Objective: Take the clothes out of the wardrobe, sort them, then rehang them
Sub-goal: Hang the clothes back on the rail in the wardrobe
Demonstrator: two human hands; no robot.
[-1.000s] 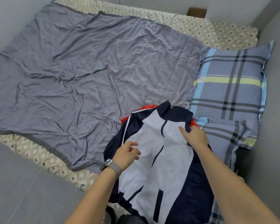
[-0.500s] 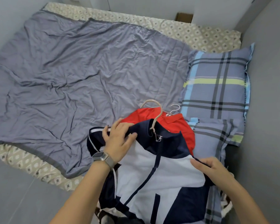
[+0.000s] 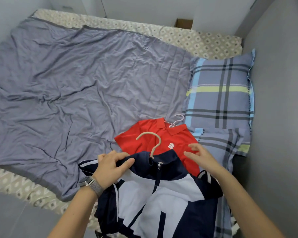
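1. The left hand [image 3: 110, 166] grips the dark collar fabric of a navy and white jacket [image 3: 160, 194], fingers and thumb curled round it.
2. The right hand [image 3: 202, 158] hovers just past the jacket's other shoulder, fingers spread and relaxed, holding nothing.
3. A beige hanger hook [image 3: 153, 141] sticks out of the jacket collar between the hands.
4. A red polo shirt [image 3: 155, 134] lies on the bed just beyond the hands, partly under the jacket, with a white hanger hook [image 3: 177, 120] at its collar.
5. A plaid pillow [image 3: 220, 93] sits beyond the right hand; a grey blanket [image 3: 72, 86] spreads beyond the left hand.
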